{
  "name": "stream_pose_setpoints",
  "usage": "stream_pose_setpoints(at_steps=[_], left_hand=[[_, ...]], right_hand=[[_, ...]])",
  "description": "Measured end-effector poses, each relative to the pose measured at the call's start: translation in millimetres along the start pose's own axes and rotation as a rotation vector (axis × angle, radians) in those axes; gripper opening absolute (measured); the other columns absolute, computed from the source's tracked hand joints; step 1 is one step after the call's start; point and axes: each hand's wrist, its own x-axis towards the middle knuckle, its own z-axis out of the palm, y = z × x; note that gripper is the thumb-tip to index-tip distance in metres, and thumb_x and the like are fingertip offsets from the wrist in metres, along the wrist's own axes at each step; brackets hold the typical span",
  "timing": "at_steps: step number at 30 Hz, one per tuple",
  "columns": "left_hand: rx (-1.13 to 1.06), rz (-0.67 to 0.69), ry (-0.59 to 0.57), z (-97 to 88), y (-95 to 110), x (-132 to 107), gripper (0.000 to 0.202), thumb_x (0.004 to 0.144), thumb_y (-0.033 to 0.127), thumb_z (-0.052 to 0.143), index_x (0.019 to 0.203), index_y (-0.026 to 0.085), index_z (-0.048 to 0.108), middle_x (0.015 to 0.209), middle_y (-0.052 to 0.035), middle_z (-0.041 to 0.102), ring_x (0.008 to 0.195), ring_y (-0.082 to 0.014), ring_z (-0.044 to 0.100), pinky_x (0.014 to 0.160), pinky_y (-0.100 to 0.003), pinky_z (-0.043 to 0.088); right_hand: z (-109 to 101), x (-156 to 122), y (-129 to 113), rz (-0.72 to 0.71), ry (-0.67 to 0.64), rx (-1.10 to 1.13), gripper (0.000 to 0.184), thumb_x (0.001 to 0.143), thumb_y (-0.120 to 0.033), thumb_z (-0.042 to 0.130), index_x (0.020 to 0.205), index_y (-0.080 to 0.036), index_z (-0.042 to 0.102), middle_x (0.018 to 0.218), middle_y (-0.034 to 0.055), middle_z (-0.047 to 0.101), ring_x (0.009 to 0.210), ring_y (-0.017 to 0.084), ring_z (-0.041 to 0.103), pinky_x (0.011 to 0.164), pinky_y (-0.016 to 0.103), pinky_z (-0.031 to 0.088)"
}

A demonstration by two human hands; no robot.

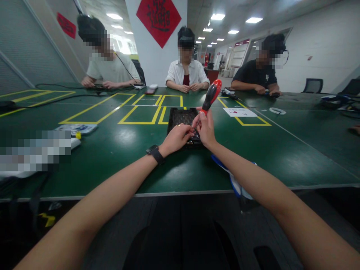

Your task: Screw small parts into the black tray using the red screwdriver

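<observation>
A screwdriver [211,96] with a red and black handle leans up and to the right out of my right hand [206,129], whose fingers wrap round its lower part. Its thin shaft points down to the left, toward my left fingertips. My left hand [177,138] is closed in a pinch by the screwdriver's tip; whatever sits between those fingers is too small to make out. Beneath both hands lies a black tray [172,119] on the green table, with dark contents that I cannot tell apart. The hands hide its near right part.
Yellow tape [137,123] marks rectangles on the green table [118,165]. A printed white sheet [240,112] and a white ring [277,111] lie to the right. A blue and white item [236,183] rests under my right forearm. Three people sit across the table.
</observation>
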Motion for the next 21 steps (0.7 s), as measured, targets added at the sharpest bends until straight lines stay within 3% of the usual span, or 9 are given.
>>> stream_pose_setpoints(at_steps=[4, 11, 16, 21], left_hand=[[-0.018, -0.013, -0.019, -0.4, 1.0, -0.2, 0.013, 0.085, 0.024, 0.051, 0.087, 0.017, 0.062, 0.081, -0.004, 0.063, 0.078, -0.0171, 0.055, 0.071, -0.029, 0.04], [-0.147, -0.136, -0.006, 2.4, -2.7, -1.3, 0.024, 0.074, 0.039, 0.065, 0.081, 0.016, 0.064, 0.077, -0.0035, 0.065, 0.069, -0.0146, 0.056, 0.066, -0.027, 0.041], [-0.175, -0.138, -0.015, 2.8, -4.3, 0.2, 0.017, 0.077, 0.032, 0.062, 0.079, 0.015, 0.065, 0.074, -0.0022, 0.065, 0.067, -0.0136, 0.056, 0.063, -0.025, 0.04], [-0.289, -0.06, -0.142, -4.7, 0.5, 3.1, 0.014, 0.081, 0.025, 0.054, 0.079, 0.015, 0.064, 0.075, -0.0005, 0.065, 0.07, -0.0133, 0.057, 0.066, -0.024, 0.04]], right_hand=[[-0.9, 0.3, 0.4, 0.025, -0.004, 0.007, 0.037, 0.088, -0.054, 0.037, 0.106, -0.024, 0.044, 0.055, -0.0067, 0.047, 0.04, 0.006, 0.035, 0.039, 0.02, 0.027], [1.2, -0.7, -0.8, 0.06, 0.007, -0.041, 0.035, 0.087, -0.054, 0.038, 0.104, -0.024, 0.045, 0.053, -0.0067, 0.043, 0.044, 0.008, 0.036, 0.043, 0.021, 0.027], [0.7, 0.3, 0.7, 0.047, -0.013, -0.028, 0.036, 0.087, -0.054, 0.038, 0.105, -0.024, 0.046, 0.052, -0.0067, 0.046, 0.042, 0.007, 0.037, 0.041, 0.021, 0.027], [-0.5, -0.6, -2.3, 0.097, -0.061, 0.012, 0.035, 0.088, -0.052, 0.039, 0.106, -0.024, 0.047, 0.049, -0.0078, 0.046, 0.036, 0.007, 0.035, 0.036, 0.021, 0.025]])
